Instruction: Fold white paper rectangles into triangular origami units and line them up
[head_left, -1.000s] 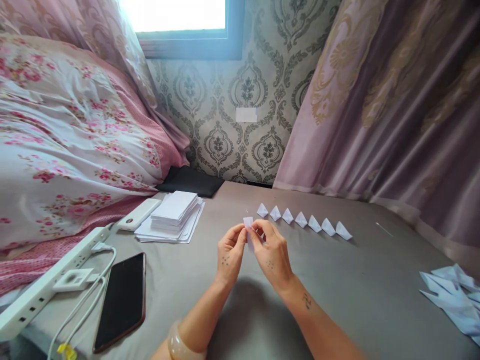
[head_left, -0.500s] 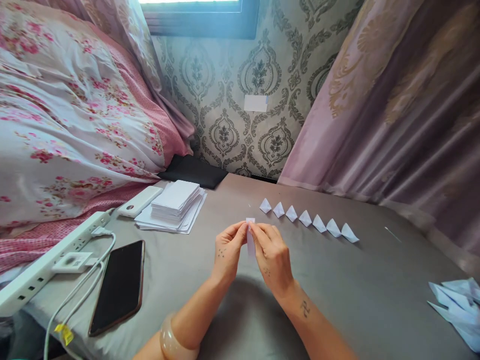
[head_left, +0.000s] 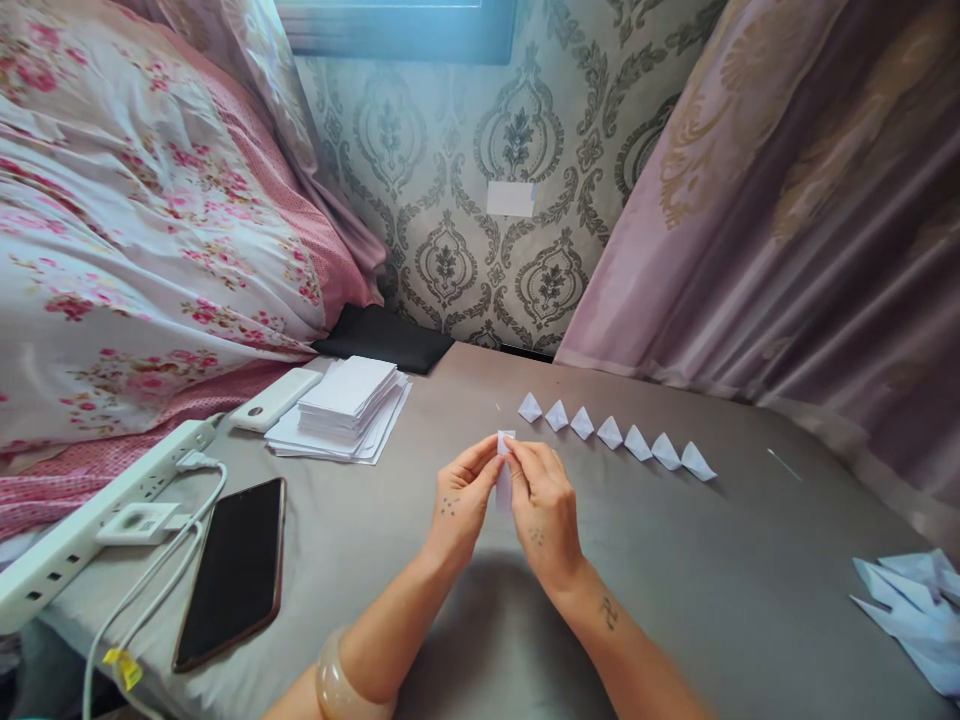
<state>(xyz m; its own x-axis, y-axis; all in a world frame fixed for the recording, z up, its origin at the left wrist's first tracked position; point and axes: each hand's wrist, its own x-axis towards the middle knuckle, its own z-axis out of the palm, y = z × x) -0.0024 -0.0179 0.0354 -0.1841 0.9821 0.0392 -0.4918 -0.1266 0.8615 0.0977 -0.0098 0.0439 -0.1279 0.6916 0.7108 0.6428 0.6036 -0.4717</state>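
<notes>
A narrow folded strip of white paper (head_left: 505,488) hangs upright between my two hands, just above the grey cloth. My left hand (head_left: 466,492) pinches its left edge near the top with thumb and forefinger. From the other side, my right hand (head_left: 546,500) grips the same strip, thumb and fingertips pressed together close to the left ones. The fingers cover part of the paper's upper end. Beyond my right hand, several small folded white paper pieces (head_left: 582,424) stand in a slanting row.
To the left lie a stack of white paper (head_left: 349,400), a white power bank (head_left: 274,398), a dark phone (head_left: 232,575) and a power strip (head_left: 97,530) with a charger and cable. Folded papers (head_left: 911,610) lie at the right edge. A black flat item (head_left: 390,338) is behind the stack.
My fingertips have shifted slightly on the paper's top end, and both hands have moved a little right. The view has tilted slightly down.
</notes>
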